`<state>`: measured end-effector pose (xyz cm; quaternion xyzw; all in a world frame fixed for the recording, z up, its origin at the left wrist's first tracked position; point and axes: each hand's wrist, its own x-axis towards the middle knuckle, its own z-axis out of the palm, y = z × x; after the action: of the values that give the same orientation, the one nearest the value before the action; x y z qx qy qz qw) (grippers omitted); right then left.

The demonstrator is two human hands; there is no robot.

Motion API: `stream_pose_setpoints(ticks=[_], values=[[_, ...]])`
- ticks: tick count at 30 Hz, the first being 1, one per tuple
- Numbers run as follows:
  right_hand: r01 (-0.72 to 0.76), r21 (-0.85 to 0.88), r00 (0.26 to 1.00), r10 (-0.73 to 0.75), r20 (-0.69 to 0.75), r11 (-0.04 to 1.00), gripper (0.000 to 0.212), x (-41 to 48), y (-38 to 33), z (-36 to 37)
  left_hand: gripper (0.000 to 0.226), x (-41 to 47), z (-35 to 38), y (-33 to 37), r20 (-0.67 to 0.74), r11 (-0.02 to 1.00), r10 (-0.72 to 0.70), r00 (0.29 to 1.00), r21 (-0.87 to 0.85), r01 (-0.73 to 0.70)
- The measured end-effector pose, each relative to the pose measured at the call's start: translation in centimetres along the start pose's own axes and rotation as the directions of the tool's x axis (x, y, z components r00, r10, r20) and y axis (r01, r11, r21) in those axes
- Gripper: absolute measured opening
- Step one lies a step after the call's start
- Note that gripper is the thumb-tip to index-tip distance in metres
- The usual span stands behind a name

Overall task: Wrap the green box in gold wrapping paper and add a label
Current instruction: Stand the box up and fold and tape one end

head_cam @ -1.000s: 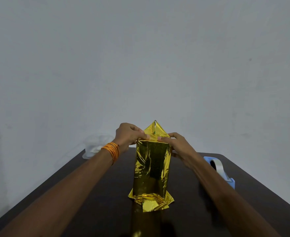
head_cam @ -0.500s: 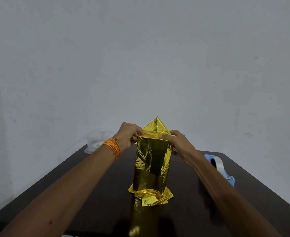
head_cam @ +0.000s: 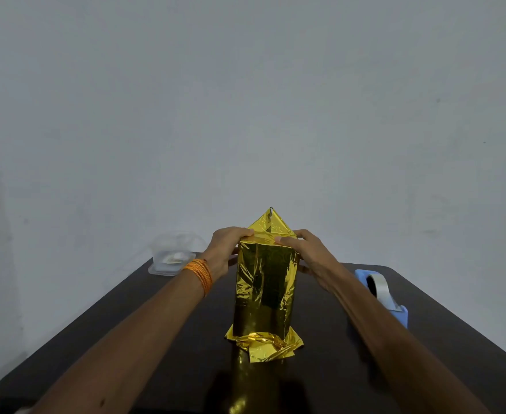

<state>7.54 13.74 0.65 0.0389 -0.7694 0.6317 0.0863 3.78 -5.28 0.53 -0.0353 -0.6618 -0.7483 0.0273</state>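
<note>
Fingers (head_cam: 242, 233) of my left hand (head_cam: 226, 249) curled over the top left corner of the wrapped box (head_cam: 265, 273), with the thumb against its left side. My right hand (head_cam: 310, 253) held the top right corner, its fingers laid along the top front edge and its thumb lower on the right side. Both hands gripped the box firmly.

The box stood upright on end in the middle of the dark counter (head_cam: 156, 324), between my forearms. Gold wrapping paper (head_cam: 260, 312) covered every face I could see. Above my fingers a triangular flap (head_cam: 271, 225) rose to a point, and at the foot the crumpled folds (head_cam: 265, 345) spread onto the counter.

An orange thread band (head_cam: 199, 271) circled my left wrist. A clear plastic container (head_cam: 174, 255) sat at the far left edge, well apart from the box. A blue tape dispenser (head_cam: 395, 312) sat to the right, beside my right forearm.
</note>
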Motion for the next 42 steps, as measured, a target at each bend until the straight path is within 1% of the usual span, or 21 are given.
stream_pose_setpoints(ticks=[4,6,7,9,10,11,13,16,20,21,23,26,28,30,31,32,33,35,38,40,42], values=[[0.026,-0.042,0.999,-0.027,-0.02,0.999,0.047,0.0,-0.2,0.0,0.017,0.0,-0.2,-0.9,0.014,0.998,0.056,0.998,-0.023,-0.056],[0.154,-0.168,0.976,-0.176,-0.126,0.974,0.049,-0.1,-0.2,0.3,0.016,0.1,-0.5,-1.2,0.018,0.998,0.052,0.998,-0.042,-0.052],[0.237,-0.293,0.932,-0.302,-0.202,0.926,0.048,-0.3,-0.3,0.5,0.016,0.2,-0.5,-1.3,0.018,0.997,0.051,0.999,-0.054,-0.05],[0.341,-0.542,0.777,-0.555,-0.298,0.768,0.038,-1.5,-0.7,1.4,0.014,0.1,-0.2,-1.3,0.015,0.996,0.059,0.998,-0.068,-0.058],[0.361,-0.616,0.71,-0.635,-0.306,0.7,0.032,-2.3,-1.1,2.0,0.013,0.1,-0.1,-1.2,0.01,0.995,0.066,0.998,-0.075,-0.065],[0.374,-0.656,0.678,-0.676,-0.288,0.656,0.026,-3.3,-1.5,2.7,0.013,0.0,0.1,-1.2,0.004,0.995,0.076,0.997,-0.071,-0.076],[0.363,-0.711,0.715,-0.669,-0.202,0.603,0.025,-4.4,-1.8,4.2,0.015,0.0,0.2,-1.1,-0.025,0.994,0.102,0.994,-0.031,-0.103],[0.305,-0.767,0.805,-0.583,-0.108,0.564,0.039,-4.6,-1.6,5.6,0.012,0.0,0.1,-1.1,-0.116,0.987,0.159,0.98,0.051,-0.154],[0.279,-0.646,0.909,-0.413,-0.061,0.71,0.064,-3.4,-2.1,5.2,0.034,-1.6,-0.7,-0.6,-0.269,0.964,0.242,0.932,0.177,-0.199],[0.271,-0.618,0.925,-0.378,-0.046,0.738,0.069,-3.1,-2.3,5.0,0.04,-2.0,-0.8,-0.3,-0.248,0.963,0.245,0.937,0.171,-0.206],[0.254,-0.629,0.936,-0.35,-0.031,0.735,0.073,-2.5,-2.5,4.6,0.049,-3.3,-0.8,0.6,-0.123,0.968,0.213,0.969,0.162,-0.192],[0.25,-0.647,0.924,-0.376,-0.062,0.721,0.069,-2.0,-2.3,4.5,0.058,-4.3,-0.5,1.0,-0.018,0.957,0.21,0.978,0.21,-0.202],[0.29,-0.616,0.908,-0.413,-0.063,0.732,0.062,-2.0,-2.1,4.1,0.051,-4.5,-0.7,0.6,-0.101,0.932,0.329,0.939,0.197,-0.305],[0.324,-0.496,0.927,-0.374,-0.003,0.806,0.058,-2.2,-1.9,3.2,0.033,-4.3,-1.5,0.1,-0.233,0.885,0.458,0.858,0.21,-0.415],[0.331,-0.408,0.939,-0.342,0.049,0.851,0.06,-2.3,-2.0,2.6,0.021,-3.9,-2.0,-0.1,-0.247,0.873,0.483,0.84,0.218,-0.437],[0.33,-0.329,0.944,-0.317,0.093,0.885,0.062,-2.2,-1.9,2.0,0.011,-3.4,-2.4,-0.3,-0.213,0.872,0.48,0.851,0.222,-0.436],[0.325,-0.272,0.945,-0.303,0.122,0.906,0.061,-2.0,-1.8,1.5,0.015,-2.9,-2.8,-0.5,-0.137,0.879,0.454,0.88,0.23,-0.417],[0.324,-0.22,0.945,-0.303,0.123,0.92,0.047,-1.6,-1.6,0.6,0.036,-1.8,-3.2,-1.0,0.049,0.883,0.393,0.918,0.257,-0.392],[0.341,-0.192,0.94,-0.335,0.062,0.92,0.028,-1.1,-1.1,0.1,0.037,-1.1,-3.2,-1.4,0.247,0.888,0.354,0.902,0.212,-0.407],[0.356,-0.158,0.934,-0.356,0.027,0.921,0.03,-0.9,-0.5,-0.2,0.028,-0.8,-2.9,-1.3,0.294,0.888,0.375,0.879,0.16,-0.432],[0.356,-0.1,0.935,-0.355,0.028,0.929,0.025,-0.8,-0.1,-0.4,0.014,-0.8,-2.8,-1.2,0.251,0.869,0.429,0.867,0.145,-0.472]])
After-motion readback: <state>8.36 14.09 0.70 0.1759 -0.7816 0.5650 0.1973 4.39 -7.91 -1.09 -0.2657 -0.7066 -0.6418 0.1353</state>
